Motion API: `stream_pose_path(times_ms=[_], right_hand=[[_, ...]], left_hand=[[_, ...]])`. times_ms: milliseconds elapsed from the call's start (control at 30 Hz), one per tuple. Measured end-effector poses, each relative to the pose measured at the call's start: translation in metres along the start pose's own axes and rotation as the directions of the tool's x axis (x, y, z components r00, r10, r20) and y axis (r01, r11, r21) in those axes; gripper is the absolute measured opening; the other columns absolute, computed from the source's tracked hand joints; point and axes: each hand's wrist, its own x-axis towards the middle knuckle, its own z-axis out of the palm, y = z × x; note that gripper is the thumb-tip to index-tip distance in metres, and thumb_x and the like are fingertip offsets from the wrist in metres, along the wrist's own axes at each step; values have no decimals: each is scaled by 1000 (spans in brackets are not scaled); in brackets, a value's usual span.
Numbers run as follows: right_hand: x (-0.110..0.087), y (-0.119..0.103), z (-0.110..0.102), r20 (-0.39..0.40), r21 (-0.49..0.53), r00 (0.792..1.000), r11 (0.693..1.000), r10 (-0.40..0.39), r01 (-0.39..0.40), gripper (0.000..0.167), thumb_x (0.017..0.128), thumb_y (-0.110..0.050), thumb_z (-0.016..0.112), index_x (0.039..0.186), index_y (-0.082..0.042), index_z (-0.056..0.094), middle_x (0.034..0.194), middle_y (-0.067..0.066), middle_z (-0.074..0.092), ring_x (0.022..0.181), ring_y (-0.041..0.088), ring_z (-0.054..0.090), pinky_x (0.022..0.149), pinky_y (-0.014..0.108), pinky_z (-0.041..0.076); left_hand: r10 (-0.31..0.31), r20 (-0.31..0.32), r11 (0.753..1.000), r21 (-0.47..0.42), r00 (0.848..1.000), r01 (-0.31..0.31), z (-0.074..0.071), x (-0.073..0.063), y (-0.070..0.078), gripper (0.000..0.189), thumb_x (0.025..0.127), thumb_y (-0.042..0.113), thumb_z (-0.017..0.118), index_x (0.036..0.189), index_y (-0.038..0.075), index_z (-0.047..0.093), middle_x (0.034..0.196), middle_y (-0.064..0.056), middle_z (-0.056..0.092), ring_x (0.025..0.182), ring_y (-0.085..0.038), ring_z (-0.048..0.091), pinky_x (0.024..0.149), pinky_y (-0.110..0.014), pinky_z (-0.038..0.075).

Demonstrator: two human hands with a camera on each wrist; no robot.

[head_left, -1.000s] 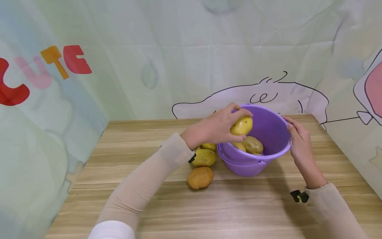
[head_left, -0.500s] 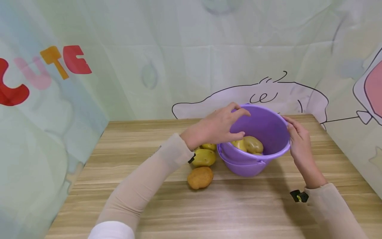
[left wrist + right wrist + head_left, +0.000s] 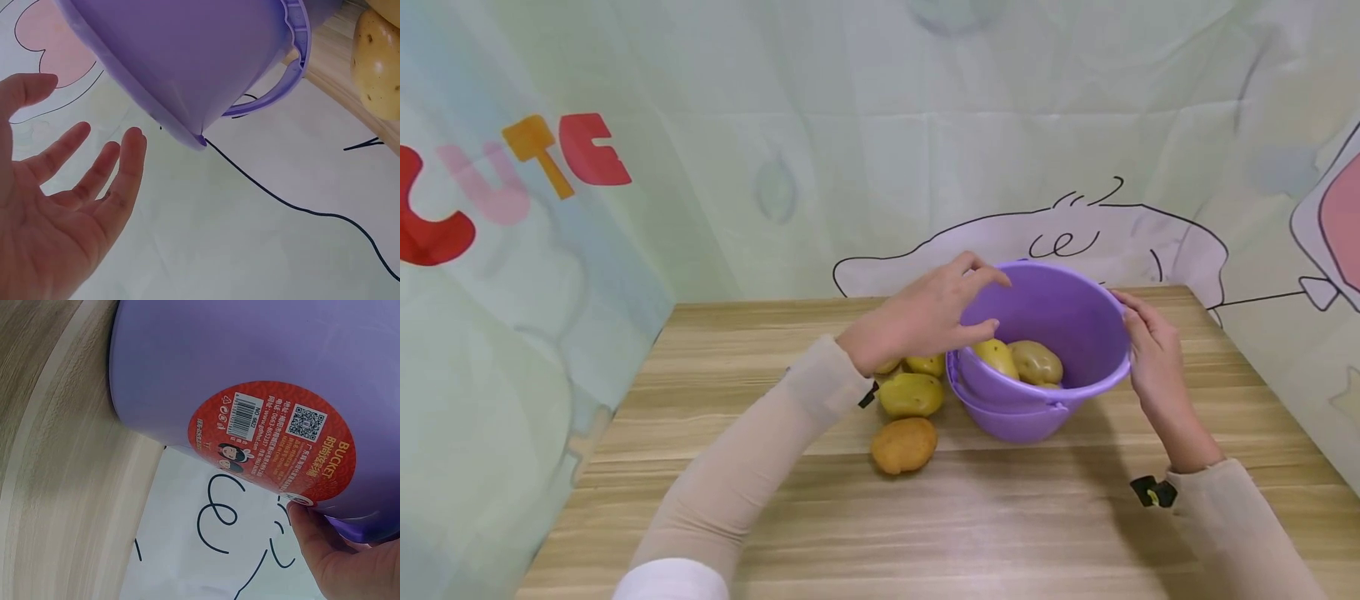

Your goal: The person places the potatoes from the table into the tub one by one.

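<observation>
A purple bucket (image 3: 1078, 329) stands tilted toward the left on the wooden table. Inside it lie a yellow potato (image 3: 997, 357) and a browner potato (image 3: 1036, 363), with a bit of another showing below. My left hand (image 3: 921, 315) hovers by the bucket's left rim, fingers spread and holding nothing; the left wrist view shows its bare palm. At the right rim, my right hand (image 3: 1157, 358) grips the bucket, thumb outside and fingers behind the edge. Left of the bucket, an orange-brown potato (image 3: 904, 446), a yellow-green potato (image 3: 912, 395) and others partly under my left wrist rest on the table.
The wooden table (image 3: 1037, 525) ends at a printed fabric backdrop (image 3: 715, 167) behind and on both sides. The bucket's handle (image 3: 278, 94) hangs down its side. A red label (image 3: 269, 444) is stuck on the bucket's right side.
My left hand let go of a yellow potato, which dropped into the bucket, and has drawn back slightly to the left. My right hand keeps its grip on the rim.
</observation>
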Motion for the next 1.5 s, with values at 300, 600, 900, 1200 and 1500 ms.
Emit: stream_pose_path(times_ms=[300,600,900,1200,1500], right_hand=[[1,2,-3,13,0,1000,1000,-1,1,44,109,-23,37,139,3,54,122,-4,60,103,4,55,82,13,44],[4,6,-2,-8,6,1000,1000,-3,3,42,109,-21,37,138,5,54,119,-7,60,103,4,55,82,13,45],[4,4,-2,-4,-6,1000,1000,2,-2,42,108,-22,38,138,3,55,122,-5,60,104,4,55,83,14,44],[2,2,0,8,-1,1000,1000,-13,13,43,109,-23,37,138,3,54,121,-4,60,104,6,55,83,14,45],[1,2,-1,17,-5,1000,1000,2,-2,44,109,-24,37,139,3,54,123,-3,59,104,6,54,82,14,44]], left_hand=[[-19,-32,1000,18,999,19,-5,-5,-10,47,98,32,57,142,16,50,133,-5,46,95,-12,54,85,-25,47],[-22,-74,999,27,997,24,-7,-13,-26,41,101,28,57,138,11,51,126,-9,47,97,-17,53,83,-29,49],[-90,-57,994,58,994,93,-6,-21,-40,42,102,30,55,139,10,51,129,-11,49,100,-19,54,87,-33,49],[-150,-32,987,57,988,151,-1,-30,-58,46,100,30,58,139,8,51,132,-13,51,115,-27,52,98,-41,45],[-213,-5,977,24,977,213,5,-38,-76,48,99,30,60,139,6,50,132,-16,50,113,-28,53,98,-43,45]])
